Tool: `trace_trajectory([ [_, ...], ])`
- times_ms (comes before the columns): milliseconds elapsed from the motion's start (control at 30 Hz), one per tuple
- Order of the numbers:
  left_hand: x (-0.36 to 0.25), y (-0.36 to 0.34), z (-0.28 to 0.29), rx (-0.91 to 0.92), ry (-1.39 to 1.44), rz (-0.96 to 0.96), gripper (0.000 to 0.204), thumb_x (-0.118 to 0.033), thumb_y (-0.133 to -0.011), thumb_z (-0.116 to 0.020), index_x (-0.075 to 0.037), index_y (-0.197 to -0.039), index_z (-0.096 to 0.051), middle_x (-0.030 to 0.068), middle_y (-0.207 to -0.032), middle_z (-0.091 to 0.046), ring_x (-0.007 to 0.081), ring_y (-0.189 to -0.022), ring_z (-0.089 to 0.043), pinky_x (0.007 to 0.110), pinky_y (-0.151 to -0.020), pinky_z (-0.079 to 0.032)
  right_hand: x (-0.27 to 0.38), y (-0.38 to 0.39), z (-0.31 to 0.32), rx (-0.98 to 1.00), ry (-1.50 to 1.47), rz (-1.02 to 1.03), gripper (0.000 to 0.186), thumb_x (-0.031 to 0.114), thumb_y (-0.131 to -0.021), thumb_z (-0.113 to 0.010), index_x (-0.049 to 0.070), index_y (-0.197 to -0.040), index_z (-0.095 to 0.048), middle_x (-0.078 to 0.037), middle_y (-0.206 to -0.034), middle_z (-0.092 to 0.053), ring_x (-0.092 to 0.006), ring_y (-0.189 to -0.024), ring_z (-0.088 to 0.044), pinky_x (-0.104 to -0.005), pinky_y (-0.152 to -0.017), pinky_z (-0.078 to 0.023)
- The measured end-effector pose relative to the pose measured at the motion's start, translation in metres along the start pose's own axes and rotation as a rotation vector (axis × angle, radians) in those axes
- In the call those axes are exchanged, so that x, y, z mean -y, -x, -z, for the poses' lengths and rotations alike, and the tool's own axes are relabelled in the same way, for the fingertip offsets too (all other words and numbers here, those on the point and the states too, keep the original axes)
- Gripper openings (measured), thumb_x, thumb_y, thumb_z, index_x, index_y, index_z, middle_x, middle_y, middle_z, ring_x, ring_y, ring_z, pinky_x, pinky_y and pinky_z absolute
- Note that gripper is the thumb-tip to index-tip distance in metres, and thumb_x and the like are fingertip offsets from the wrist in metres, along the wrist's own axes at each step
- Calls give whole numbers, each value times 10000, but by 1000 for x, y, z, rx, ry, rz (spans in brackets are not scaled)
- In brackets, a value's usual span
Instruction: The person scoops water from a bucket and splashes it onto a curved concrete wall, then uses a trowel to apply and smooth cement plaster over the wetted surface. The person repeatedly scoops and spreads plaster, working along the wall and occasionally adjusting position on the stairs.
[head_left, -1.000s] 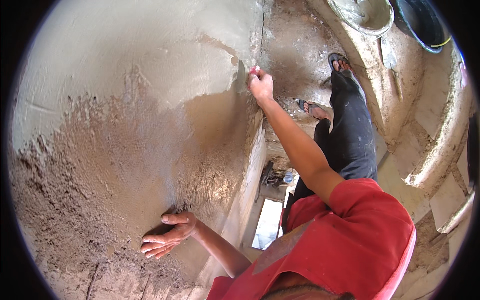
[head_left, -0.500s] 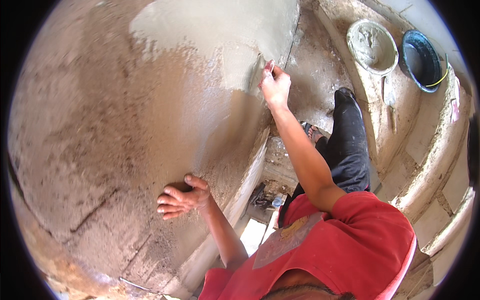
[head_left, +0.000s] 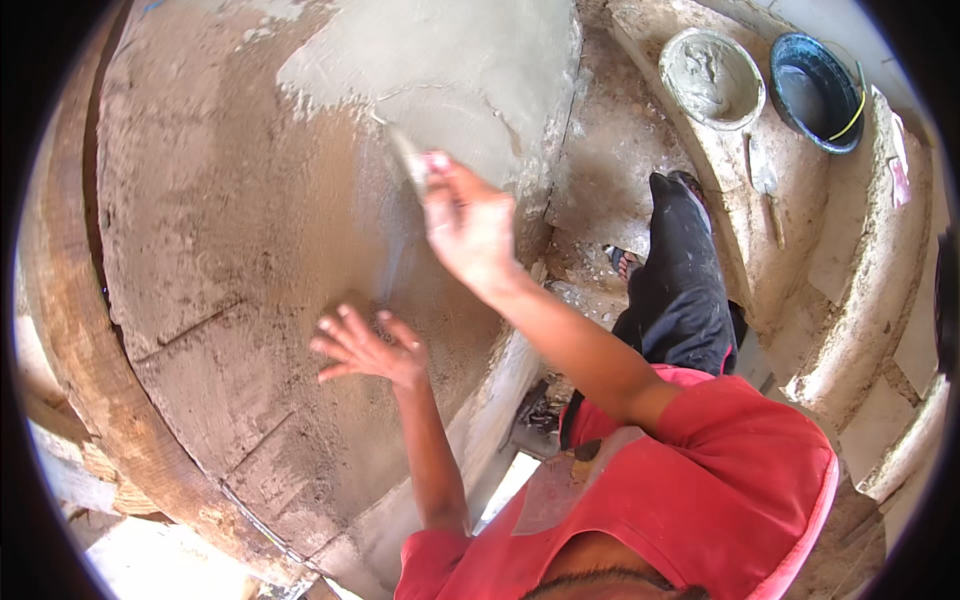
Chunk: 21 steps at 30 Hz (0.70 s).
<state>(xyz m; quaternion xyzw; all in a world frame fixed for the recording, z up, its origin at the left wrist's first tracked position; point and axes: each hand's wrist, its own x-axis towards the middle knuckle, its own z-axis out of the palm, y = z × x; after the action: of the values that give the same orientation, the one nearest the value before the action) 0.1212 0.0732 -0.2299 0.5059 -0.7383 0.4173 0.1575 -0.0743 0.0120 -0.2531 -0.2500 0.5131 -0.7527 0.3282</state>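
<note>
My right hand point(head_left: 468, 222) is closed around the handle of a plastering trowel point(head_left: 403, 152). Its narrow blade, slightly blurred, is at the lower edge of a smooth patch of wet grey plaster point(head_left: 450, 50) on a rough brown wall surface point(head_left: 210, 240). Whether the blade touches the wall cannot be made out. Lower on that surface, my left hand point(head_left: 372, 347) has its fingers spread and holds nothing. It is blurred, and I cannot tell if the fingertips rest on the wall.
On the ledge at upper right stand a bucket point(head_left: 668, 98) of grey mortar and a dark blue bucket point(head_left: 783, 52) with liquid inside. Another trowel point(head_left: 763, 172) lies below them. A wooden beam point(head_left: 75, 300) borders the wall at left.
My right hand has swept the trowel leftward and down from the right side of the plaster patch. My left hand has shifted slightly up, its fingers spreading. The view has shifted somewhat.
</note>
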Motion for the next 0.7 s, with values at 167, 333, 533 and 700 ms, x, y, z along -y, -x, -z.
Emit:
trace_trajectory([
  [167,-46,-47,-34,202,39,-161,530,-291,-1010,-501,-139,-1517,-482,38,-1641,-357,284,-1569,-172,619,-1187,189,-118,-32,100,-240,-3,-619,182,139,-991,-634,-9,-993,-739,-20,-784,-660,-88,-689,-556,-285,-618,-476],
  [333,-54,-64,-67,122,-268,-236,482,-347,-986,-520,-204,-1441,-592,-28,-1580,-462,262,-1548,-254,611,-1222,123,-201,-50,141,-355,-258,-761,197,139,-961,-627,-22,-1045,-702,-30,-822,-636,-129,-727,-593,-308,-657,-499],
  [533,-55,-59,-76,114,-378,-219,471,-343,-1000,-458,-235,-1436,-602,-32,-1549,-501,275,-1510,-346,633,-1229,64,-265,-52,137,-109,120,-834,231,167,-955,-626,-32,-1021,-724,-69,-795,-650,-146,-698,-602,-336,-677,-522],
  [700,-60,-53,-80,182,-431,-179,520,-446,-996,-500,-227,-1463,-570,-19,-1586,-450,270,-1549,-250,560,-1243,106,-315,-53,82,-10,465,-647,388,254,-962,-590,-90,-1101,-705,-284,-933,-727,-366,-885,-731,-426,-792,-549],
])
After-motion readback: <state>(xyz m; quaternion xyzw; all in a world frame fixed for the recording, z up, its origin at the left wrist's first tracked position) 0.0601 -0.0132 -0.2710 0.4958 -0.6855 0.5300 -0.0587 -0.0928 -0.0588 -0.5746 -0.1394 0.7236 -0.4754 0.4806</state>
